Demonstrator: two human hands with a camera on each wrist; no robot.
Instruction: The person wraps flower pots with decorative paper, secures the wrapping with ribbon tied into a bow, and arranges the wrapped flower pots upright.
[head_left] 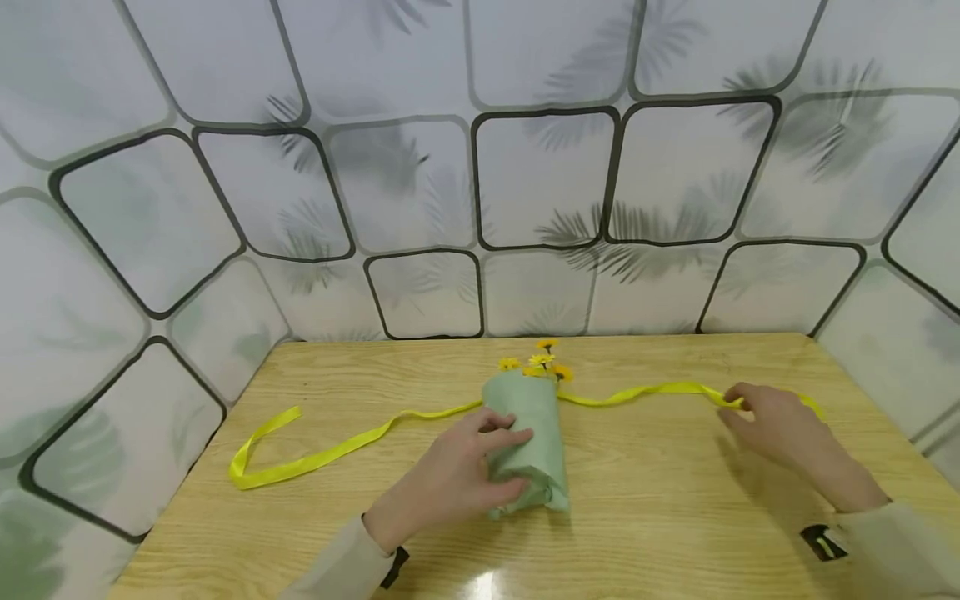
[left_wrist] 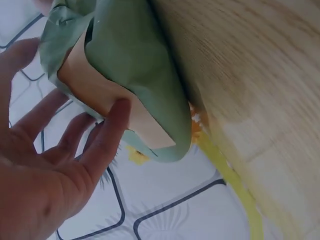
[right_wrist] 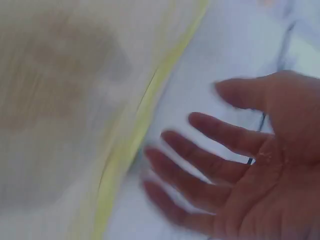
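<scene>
A small bouquet of yellow flowers (head_left: 542,359) in pale green wrapping paper (head_left: 538,408) lies on the table. In the head view my left hand (head_left: 457,471) rests on the wrap, fingers spread and loosely bent. The left wrist view shows a fingertip against a tan paper layer (left_wrist: 107,97) at the wrap's side. A yellow ribbon (head_left: 324,457) stretches out on both sides of the bouquet; its stretch at the wrap is hidden. My right hand (head_left: 783,429) is at the ribbon's right part. In the blurred right wrist view its fingers (right_wrist: 210,135) are loosely extended, apart from the ribbon (right_wrist: 150,100).
The light wood table (head_left: 637,500) ends at a patterned cloth wall (head_left: 543,183) behind and at both sides. At the left, the ribbon's end curls back on the tabletop. A dark wrist strap (head_left: 823,542) shows by the right sleeve.
</scene>
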